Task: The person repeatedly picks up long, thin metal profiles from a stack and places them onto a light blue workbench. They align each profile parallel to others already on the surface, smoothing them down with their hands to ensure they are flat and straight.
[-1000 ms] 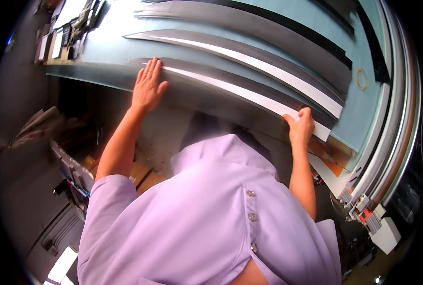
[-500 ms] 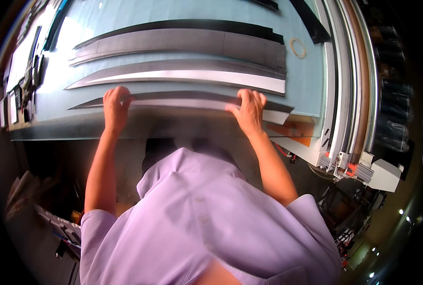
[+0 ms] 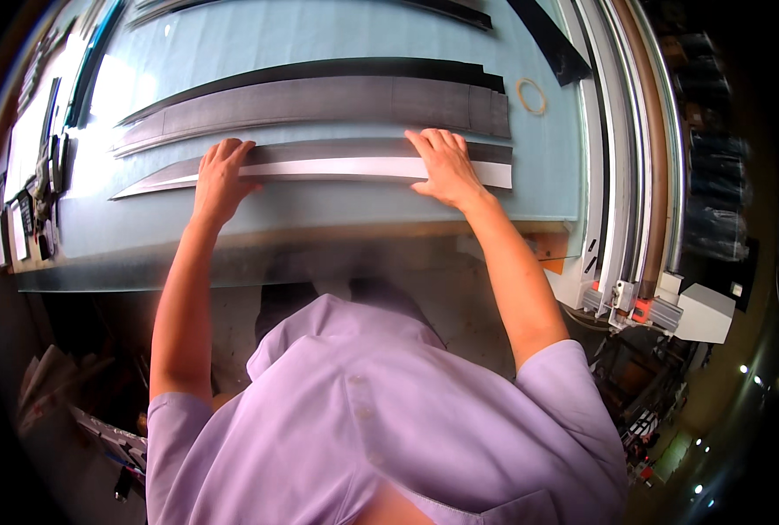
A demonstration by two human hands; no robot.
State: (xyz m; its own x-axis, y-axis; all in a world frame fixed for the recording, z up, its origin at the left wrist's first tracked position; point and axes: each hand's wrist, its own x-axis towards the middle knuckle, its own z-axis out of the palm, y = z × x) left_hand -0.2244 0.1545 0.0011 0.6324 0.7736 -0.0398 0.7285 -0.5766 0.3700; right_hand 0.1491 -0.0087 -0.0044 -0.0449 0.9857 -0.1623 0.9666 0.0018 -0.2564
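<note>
A long, narrow grey strip with a white band (image 3: 337,166) lies across the glass-topped table in front of me, tapering to a point at its left end. My left hand (image 3: 221,179) spans it near that tapered end, fingers at the far edge and thumb at the near one. Toward the right end, my right hand (image 3: 446,166) grips it the same way. Whether several layers lie stacked under my hands, I cannot tell. Just beyond is a wider grey strip (image 3: 319,103), with a black strip (image 3: 346,68) along its far side.
A yellowish ring (image 3: 531,96) lies right of the strips. Dark strips (image 3: 551,44) rest at the far right, and others along the far side. A machine rail (image 3: 648,157) borders the table's right side. Small tools (image 3: 44,184) sit at the left, and an orange piece (image 3: 547,249) shows near the front-right corner.
Both hands have moved away from me with the near grey-and-white strip. It now lies on or against the similar strip behind it, and the two look like one.
</note>
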